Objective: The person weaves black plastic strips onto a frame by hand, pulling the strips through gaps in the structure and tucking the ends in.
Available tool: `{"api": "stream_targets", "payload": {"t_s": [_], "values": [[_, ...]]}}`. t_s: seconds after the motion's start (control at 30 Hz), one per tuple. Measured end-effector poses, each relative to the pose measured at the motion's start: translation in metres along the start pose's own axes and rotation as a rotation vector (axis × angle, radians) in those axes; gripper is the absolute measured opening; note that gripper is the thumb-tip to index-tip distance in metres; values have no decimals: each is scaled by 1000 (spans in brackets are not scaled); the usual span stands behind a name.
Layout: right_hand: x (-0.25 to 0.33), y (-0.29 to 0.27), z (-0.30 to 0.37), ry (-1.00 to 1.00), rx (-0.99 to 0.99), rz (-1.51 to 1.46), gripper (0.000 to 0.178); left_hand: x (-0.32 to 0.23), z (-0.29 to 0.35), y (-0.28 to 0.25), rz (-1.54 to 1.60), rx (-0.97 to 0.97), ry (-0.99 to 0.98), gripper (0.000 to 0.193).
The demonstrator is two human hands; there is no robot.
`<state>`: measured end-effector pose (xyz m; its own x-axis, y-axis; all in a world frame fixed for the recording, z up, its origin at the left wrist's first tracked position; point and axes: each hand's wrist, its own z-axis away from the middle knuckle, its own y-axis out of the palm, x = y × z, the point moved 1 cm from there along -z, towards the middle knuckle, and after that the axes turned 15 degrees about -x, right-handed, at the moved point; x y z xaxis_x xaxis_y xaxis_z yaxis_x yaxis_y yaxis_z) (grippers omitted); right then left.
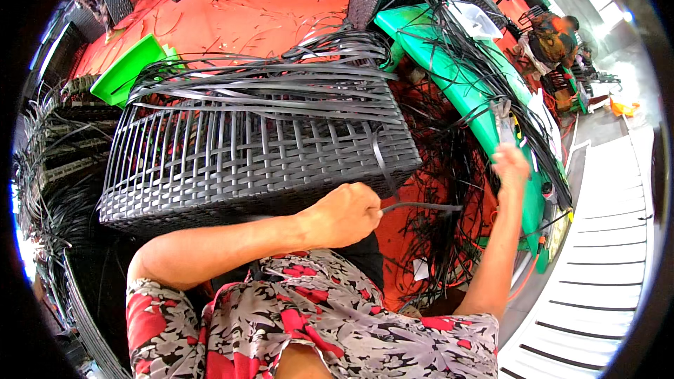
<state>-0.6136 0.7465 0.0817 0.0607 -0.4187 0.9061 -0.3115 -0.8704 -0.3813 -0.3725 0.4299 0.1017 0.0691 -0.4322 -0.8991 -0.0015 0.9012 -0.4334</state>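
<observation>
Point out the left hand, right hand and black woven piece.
Left hand point(342, 215): head view; on the back of the hand.
Right hand point(512, 166): head view; on the middle of the hand, slightly blurred.
Black woven piece point(254, 184): head view; on its closely woven part.

Black woven frame, green table, red floor

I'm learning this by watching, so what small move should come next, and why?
Probably bring the metal-looking tool toward the dark strip: the right hand is at that tool over the green table, while the left hand is closed on the strip, its loose end sticking out rightward.
</observation>
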Motion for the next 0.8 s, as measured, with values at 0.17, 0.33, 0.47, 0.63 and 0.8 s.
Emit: {"api": "stream_targets", "payload": {"t_s": [0.17, 0.33, 0.47, 0.63, 0.8], "values": [[150, -17, 116, -736, 54, 28, 16, 14, -19, 33, -40, -16, -2, 21], [136, 34, 209, -745, 738, -19, 41, 3, -8, 42, 149, -115, 218, 13], [114, 31, 199, -496, 954, 133, 36, 3, 10, 15, 125, 99, 170, 11], [116, 27, 195, -740, 1073, 262, 24, -6, 19, -3, 128, 52, 216, 8], [115, -1, 148, -396, 853, 385, 11, 16, 37, -34, -23, -26, 161, 9]]}}
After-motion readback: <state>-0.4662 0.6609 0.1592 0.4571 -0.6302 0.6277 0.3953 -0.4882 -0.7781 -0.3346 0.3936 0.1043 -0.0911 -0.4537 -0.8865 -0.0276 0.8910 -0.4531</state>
